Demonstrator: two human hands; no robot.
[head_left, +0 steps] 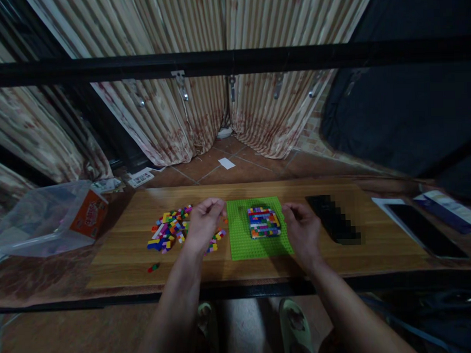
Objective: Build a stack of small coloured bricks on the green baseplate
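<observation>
A green studded baseplate (241, 248) lies on the wooden board, bearing a low block built of many-coloured toy bricks (263, 222). My left hand (203, 224) hovers by the plate's left edge, thumb and fingers pinched together; anything between them is too small to make out. Behind and around it spreads a heap of loose toy bricks (171, 227), partly covered by that hand. At the plate's right edge is my right hand (304, 228), fingers curled in toward the thumb, their contents hidden. A red and green brick pair (152, 268) lies apart near the front.
To the left stands a clear plastic box (39, 219) with an orange label. A black flat object (325, 214), partly pixelated, lies right of my right hand. Farther right is a dark tablet-like slab (426, 230). A black rail (231, 62) crosses before the curtains (195, 116).
</observation>
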